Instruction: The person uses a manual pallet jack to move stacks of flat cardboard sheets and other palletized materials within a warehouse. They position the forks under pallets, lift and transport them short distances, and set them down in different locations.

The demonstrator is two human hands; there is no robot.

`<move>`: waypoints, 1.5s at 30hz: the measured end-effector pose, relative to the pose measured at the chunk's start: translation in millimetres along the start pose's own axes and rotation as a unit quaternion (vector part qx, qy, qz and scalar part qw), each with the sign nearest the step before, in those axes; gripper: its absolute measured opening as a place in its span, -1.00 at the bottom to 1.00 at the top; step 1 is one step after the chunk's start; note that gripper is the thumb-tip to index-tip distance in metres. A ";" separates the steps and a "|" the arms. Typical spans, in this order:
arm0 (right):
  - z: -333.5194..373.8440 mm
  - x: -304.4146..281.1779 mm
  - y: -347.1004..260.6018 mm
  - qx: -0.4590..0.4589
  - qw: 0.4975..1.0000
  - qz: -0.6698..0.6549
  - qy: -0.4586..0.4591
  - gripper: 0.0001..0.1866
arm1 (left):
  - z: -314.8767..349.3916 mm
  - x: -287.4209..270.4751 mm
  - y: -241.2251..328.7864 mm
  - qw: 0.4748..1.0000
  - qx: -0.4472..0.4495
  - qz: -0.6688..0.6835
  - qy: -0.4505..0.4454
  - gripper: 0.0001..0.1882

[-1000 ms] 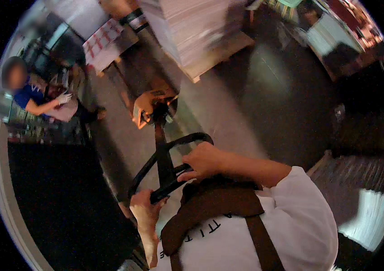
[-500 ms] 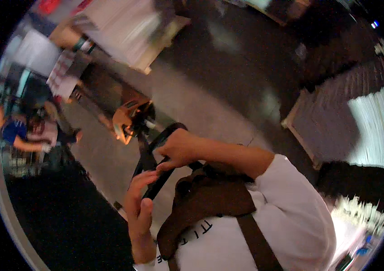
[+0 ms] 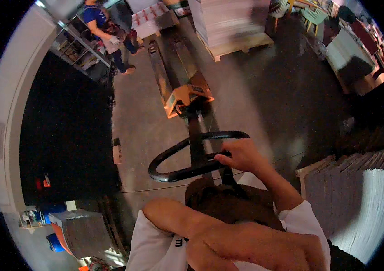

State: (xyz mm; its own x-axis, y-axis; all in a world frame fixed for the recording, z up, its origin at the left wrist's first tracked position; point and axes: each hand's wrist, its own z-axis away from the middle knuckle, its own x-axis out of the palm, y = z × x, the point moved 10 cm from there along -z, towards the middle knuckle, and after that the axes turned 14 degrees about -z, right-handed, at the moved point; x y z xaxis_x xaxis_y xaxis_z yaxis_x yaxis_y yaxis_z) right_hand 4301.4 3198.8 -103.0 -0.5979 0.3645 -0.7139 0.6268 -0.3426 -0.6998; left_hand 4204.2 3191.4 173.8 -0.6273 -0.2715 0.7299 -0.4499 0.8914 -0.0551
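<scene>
Your right hand [image 3: 241,156] grips the pallet jack [image 3: 184,97] handle [image 3: 192,158] mid-frame, left hand [image 3: 255,248] off, folded at your chest; steer gently next.

Dim, uneven indoor light, glare at lower right, motion blur, and strong fisheye bending toward the rim.

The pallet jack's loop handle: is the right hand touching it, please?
Touching. The head view shows the right hand on the black loop handle, its fingers curled over the bar.
</scene>
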 end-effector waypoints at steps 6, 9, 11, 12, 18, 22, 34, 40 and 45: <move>5.7 -31.0 -25.1 0.006 1.000 0.019 -0.001 -0.63 | 1.4 41.4 41.8 0.996 0.070 0.026 0.046 -0.32; 2.0 -37.6 -33.6 0.020 1.000 0.008 -0.008 -0.67 | -3.3 59.8 39.0 0.982 0.013 0.145 -0.117 -0.26; -2.4 -38.1 -44.0 0.042 0.999 -0.001 -0.024 -0.68 | -13.9 79.4 47.1 0.979 -0.053 0.152 -0.126 -0.22; -1.7 -42.8 -48.3 0.039 0.999 -0.012 -0.025 -0.65 | -24.1 85.6 39.7 0.983 -0.047 0.138 -0.111 -0.21; 27.8 -36.9 -64.7 0.035 0.999 -0.001 -0.002 -0.61 | 12.0 114.2 77.9 0.991 0.089 0.028 -0.095 -0.19; 39.8 -62.5 -67.3 0.074 0.997 -0.012 0.007 -0.65 | 29.6 125.7 68.1 0.979 0.163 -0.101 0.070 -0.18; 164.1 -58.7 -106.2 -0.010 0.999 0.000 0.042 -0.67 | 99.3 243.8 42.0 0.967 0.103 -0.069 -0.224 -0.17; 247.1 -35.4 -135.9 0.038 0.998 -0.008 0.043 -0.66 | 171.0 263.5 73.3 0.930 -0.040 -0.214 -0.297 -0.26; 318.6 -3.6 -152.0 0.056 0.997 0.034 0.046 -0.62 | 243.9 174.1 104.2 0.482 -0.177 -0.853 -0.088 -0.31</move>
State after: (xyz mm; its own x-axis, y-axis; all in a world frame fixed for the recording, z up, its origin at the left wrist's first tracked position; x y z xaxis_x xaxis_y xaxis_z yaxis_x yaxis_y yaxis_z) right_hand 4049.1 2973.7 -1.5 -0.5047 0.4124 -0.7584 0.6021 -0.4614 -0.6516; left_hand 3893.1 3148.5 129.0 0.4058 -0.7184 -0.5650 -0.2891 -0.6874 0.6663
